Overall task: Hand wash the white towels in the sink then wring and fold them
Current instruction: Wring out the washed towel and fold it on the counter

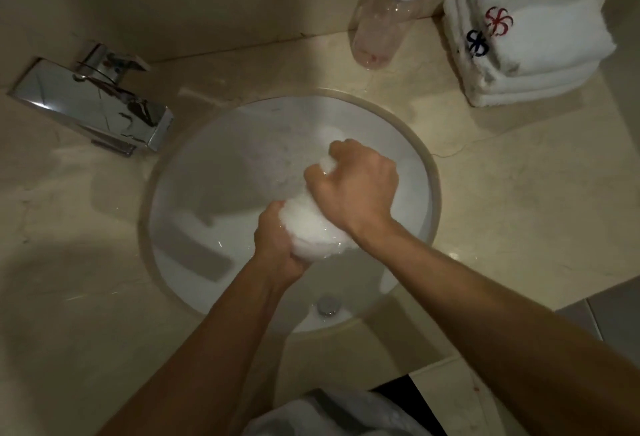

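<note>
Both hands, left hand [277, 245] and right hand [356, 182], are gripping a wet towel [311, 227] over the sink [398, 130], apparently wringing. Folded towels [540, 51] are sitting on the counter [502, 193], so folding this one's probably left.

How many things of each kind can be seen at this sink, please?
Wet towel gripped by left hand and right hand: 1
Stack of folded towels, exact number unclear: 1
Plastic bottle: 1
Faucet: 1
Sink: 1
Total: 5
</note>
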Demonstrator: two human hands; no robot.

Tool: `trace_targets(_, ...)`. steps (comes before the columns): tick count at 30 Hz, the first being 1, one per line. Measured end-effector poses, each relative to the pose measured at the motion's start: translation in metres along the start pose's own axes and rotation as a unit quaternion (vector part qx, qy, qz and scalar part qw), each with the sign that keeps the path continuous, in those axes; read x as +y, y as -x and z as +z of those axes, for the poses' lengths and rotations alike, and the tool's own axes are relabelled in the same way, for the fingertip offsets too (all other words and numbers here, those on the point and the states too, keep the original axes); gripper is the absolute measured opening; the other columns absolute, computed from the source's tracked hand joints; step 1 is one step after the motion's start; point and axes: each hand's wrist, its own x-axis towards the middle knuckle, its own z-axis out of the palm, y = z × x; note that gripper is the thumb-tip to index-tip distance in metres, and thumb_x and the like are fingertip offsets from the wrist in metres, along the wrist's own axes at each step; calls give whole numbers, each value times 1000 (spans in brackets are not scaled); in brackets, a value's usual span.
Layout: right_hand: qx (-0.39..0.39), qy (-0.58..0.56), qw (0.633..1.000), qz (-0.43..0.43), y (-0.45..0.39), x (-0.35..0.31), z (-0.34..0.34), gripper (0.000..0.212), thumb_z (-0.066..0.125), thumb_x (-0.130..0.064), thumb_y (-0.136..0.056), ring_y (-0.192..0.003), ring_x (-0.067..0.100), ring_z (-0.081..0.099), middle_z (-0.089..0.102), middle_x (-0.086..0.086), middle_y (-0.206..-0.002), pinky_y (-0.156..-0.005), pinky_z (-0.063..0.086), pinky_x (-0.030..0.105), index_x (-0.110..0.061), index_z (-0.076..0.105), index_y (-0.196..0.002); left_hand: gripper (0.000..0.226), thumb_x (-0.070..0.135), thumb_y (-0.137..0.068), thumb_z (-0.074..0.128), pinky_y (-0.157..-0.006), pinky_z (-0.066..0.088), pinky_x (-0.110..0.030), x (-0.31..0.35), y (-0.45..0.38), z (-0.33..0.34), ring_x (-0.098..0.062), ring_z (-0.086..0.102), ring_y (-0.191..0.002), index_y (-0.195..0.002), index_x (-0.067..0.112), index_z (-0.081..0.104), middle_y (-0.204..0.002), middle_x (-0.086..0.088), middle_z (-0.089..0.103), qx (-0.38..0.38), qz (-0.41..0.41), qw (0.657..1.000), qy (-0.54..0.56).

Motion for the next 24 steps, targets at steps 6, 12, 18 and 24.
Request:
trace_targets(6, -57, 80, 992, -79, -17, 1, 3, 29, 53, -40, -88, -68, 19, 46, 54, -6, -75, -57, 26, 30, -19, 51, -68, 40, 26, -95, 38, -72, 57, -41, 17, -20, -7, -36, 67, -92, -122, 5, 60, -105, -20, 67, -134, -117, 982, -64)
trace_targets(12, -5, -8, 1000, -5, -5, 11, -9, 35, 52, -39, -78, -49, 12, 29, 33, -3, -56, -50, 18, 29, -16, 33, -61, 35, 29, -92, 43, -72, 53, -35, 22, -12, -2, -30, 65, -85, -116, 9, 58, -98, -16, 62, -143, -45, 985, -83)
trace_targets(18, -84, -121, 973, 177, 6, 18, -25, 27, 59, -45, -87, -77, 20, 55, 58, -5, -79, -65, 35, 33, -19, 49, -86, 62, 63, -88, 54, -94, 50, -47, 22, 18, -10, -36, 67, -107, -120, 10, 65, -117, -18, 69, -158, 61, 972, -160)
trace_targets(24, -65, -137, 961, 231, 7, 8, -31, 31, 59, -44, -85, -78, 27, 61, 61, -3, -71, -57, 35, 29, -16, 62, -75, 55, 64, -79, 63, -100, 49, -39, -2, 33, -23, -21, 63, -114, -115, 22, 68, -119, -3, 68, -108, 308, 930, -169)
